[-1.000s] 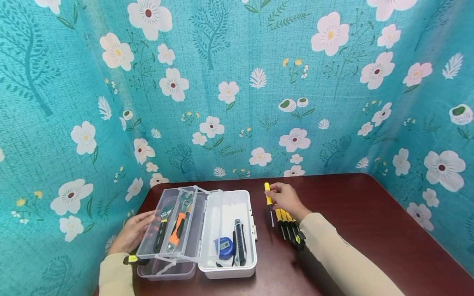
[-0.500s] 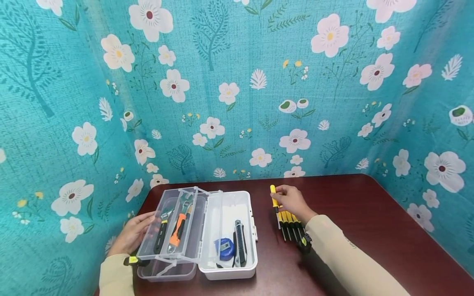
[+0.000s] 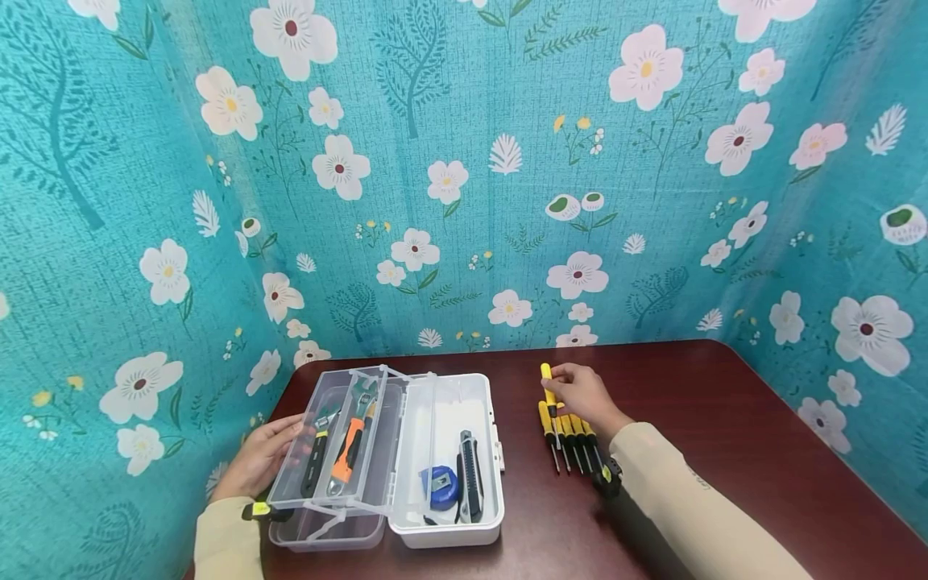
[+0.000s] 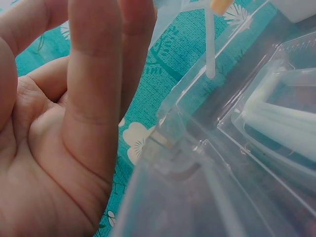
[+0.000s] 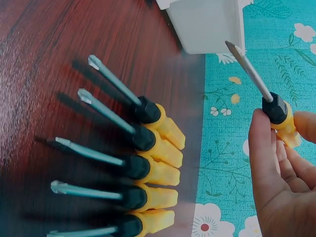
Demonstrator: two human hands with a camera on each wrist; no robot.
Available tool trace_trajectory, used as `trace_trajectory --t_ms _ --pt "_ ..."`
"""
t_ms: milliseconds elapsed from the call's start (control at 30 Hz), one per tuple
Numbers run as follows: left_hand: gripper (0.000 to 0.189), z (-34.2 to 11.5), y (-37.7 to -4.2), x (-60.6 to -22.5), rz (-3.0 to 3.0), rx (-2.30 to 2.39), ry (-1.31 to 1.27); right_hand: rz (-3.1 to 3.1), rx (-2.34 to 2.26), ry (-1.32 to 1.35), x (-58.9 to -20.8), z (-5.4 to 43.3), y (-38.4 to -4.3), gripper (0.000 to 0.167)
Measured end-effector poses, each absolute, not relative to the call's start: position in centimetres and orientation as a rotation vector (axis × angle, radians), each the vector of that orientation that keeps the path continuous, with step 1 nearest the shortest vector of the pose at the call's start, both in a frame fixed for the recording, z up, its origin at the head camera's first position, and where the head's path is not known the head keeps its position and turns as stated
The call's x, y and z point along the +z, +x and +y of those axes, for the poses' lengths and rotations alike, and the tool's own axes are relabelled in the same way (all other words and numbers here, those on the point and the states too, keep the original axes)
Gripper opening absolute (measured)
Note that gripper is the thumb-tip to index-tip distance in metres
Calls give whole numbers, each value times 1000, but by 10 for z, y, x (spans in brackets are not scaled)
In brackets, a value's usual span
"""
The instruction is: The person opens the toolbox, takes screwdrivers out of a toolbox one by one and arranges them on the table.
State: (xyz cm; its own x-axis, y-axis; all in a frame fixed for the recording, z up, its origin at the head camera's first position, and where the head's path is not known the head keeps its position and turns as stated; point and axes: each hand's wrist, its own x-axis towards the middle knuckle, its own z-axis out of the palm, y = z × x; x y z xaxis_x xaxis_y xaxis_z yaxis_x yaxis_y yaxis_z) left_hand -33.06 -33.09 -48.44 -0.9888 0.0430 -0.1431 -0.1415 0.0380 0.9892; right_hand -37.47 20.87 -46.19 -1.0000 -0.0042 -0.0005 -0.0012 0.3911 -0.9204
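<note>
My right hand (image 3: pixel 582 393) pinches a yellow-and-black screwdriver (image 3: pixel 548 383) by its handle, shaft pointing down, just above a row of similar screwdrivers (image 3: pixel 576 439) on the table. In the right wrist view, the held screwdriver (image 5: pixel 276 111) shows a flat tip, apart from the others. At far left, my left hand (image 3: pixel 261 455) grips the outer edge of a raised clear tray (image 3: pixel 293 475); its fingertips run out of the left wrist view. Inside that tray lie a black-handled adjustable wrench (image 3: pixel 316 455) and an orange-handled tool (image 3: pixel 350 447).
The white toolbox (image 3: pixel 445 538) stands open at centre left, holding a blue tape measure (image 3: pixel 440 486) and a utility knife (image 3: pixel 470 475). Its clear lid (image 3: pixel 362 536) lies folded out under the tray. A flowered curtain (image 3: pixel 464 242) borders the dark red table (image 3: pixel 696 419).
My right hand has moved right with the screwdriver, from left of the row to over its left end. The left hand and toolbox stay where they were.
</note>
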Motion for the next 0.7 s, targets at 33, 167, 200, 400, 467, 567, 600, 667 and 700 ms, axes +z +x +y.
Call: trace_trajectory --t_ms 33,167,200,400,467,567,600,667,700 --pt "45 -331 -331 -485 2165 2092 -108 2620 -1732 -6 -462 210 -375 39" --pt "48 -331 -331 -485 2169 2080 -107 2639 -1721 -4 -462 214 -376 39" --pt "48 -331 -331 -485 2167 2089 -118 2641 -1717 0 -462 215 -377 38" --pt "43 -331 -330 -486 2160 2096 -107 2652 -1693 12 -463 220 -378 40" --pt "42 -332 -330 -485 2152 2101 -102 2652 -1698 14 -463 221 -378 40" --pt "46 -332 -330 -484 2147 2099 -82 2647 -1710 13 -461 223 -377 41" --pt "44 -332 -330 -484 2144 2101 -84 2646 -1710 13 -461 224 -377 41" --pt "44 -332 -330 -484 2142 2099 -72 2645 -1710 10 -461 226 -377 42" --pt "44 -332 -330 -484 2139 2098 -70 2646 -1708 7 -461 227 -377 42"
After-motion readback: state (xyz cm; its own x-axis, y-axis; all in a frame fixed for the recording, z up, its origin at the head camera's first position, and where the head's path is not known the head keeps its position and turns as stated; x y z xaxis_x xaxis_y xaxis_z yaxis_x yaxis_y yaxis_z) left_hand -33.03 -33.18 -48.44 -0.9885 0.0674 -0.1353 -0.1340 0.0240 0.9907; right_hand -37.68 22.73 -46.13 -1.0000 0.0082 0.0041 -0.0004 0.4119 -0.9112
